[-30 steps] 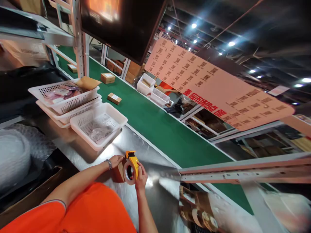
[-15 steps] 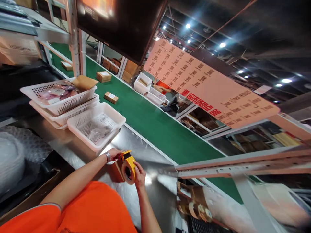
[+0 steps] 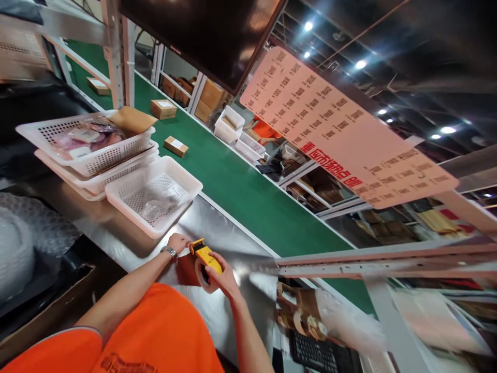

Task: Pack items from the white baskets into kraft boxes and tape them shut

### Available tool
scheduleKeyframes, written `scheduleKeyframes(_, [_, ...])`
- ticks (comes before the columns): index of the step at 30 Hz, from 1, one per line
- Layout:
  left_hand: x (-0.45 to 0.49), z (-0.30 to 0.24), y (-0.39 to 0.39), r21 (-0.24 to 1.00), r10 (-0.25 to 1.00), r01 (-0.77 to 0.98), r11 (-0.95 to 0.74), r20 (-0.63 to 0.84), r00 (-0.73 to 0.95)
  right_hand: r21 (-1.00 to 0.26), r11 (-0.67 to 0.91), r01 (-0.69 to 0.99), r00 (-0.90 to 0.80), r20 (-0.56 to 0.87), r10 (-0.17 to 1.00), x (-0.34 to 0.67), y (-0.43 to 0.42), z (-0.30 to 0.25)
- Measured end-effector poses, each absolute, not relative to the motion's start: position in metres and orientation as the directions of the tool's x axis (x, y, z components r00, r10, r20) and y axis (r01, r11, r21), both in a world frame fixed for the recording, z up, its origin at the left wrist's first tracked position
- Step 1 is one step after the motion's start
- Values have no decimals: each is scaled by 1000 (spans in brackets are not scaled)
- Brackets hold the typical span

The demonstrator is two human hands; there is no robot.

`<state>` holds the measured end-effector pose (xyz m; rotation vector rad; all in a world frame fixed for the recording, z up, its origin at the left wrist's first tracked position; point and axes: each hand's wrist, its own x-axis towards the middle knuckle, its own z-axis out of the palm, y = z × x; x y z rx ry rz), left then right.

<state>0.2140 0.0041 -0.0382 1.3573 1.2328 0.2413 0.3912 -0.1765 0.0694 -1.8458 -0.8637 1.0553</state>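
My right hand [image 3: 223,273] is wrapped round a yellow tape dispenser [image 3: 207,258] carrying a wide roll of tape [image 3: 206,278]. The dispenser's black-edged front end tilts up toward my left hand. Under and beside it stands a small brown cardboard box [image 3: 185,270] on the metal table [image 3: 248,305]. My left hand [image 3: 178,242], with a watch at the wrist, is closed at the box's far edge, fingertips close to the dispenser's front. What those fingers pinch, if anything, is too small to make out.
A white basket [image 3: 190,181] with plastic-wrapped items stands ahead, beside stacked baskets [image 3: 89,166]. A green conveyor belt [image 3: 248,197] behind carries small boxes [image 3: 176,146]. A keyboard [image 3: 314,355] lies at right; bubble wrap [image 3: 42,223] is at left.
My right hand has turned the dispenser, so more of its yellow top shows and its front sits further left. My left hand has shifted slightly left. The camera view has moved a little.
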Motion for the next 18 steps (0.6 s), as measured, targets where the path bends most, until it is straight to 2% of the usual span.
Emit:
scheduleKeyframes(2, [205,-45,5,812,774,519,267,-501,386,-860,-463,215,378,-364,851,397,-188,79])
scheduleKeyframes(6, [197,-55,2,803,778,538,258,-503,377,-835,-507,213,432,-385,816,402,-213,78])
scheduleKeyframes(10, [200,-53,2,815,797,537,217,-465,384,-849,-477,227,462,-337,820,400,-229,62])
scheduleKeyframes(14, [206,-46,13,835,815,528,150,-408,412,-881,-439,173,458,-323,828,402,-240,52])
scheduleKeyframes(18, [218,-48,17,813,773,564,148,-450,446,-896,-413,162,496,-288,819,400,-242,51])
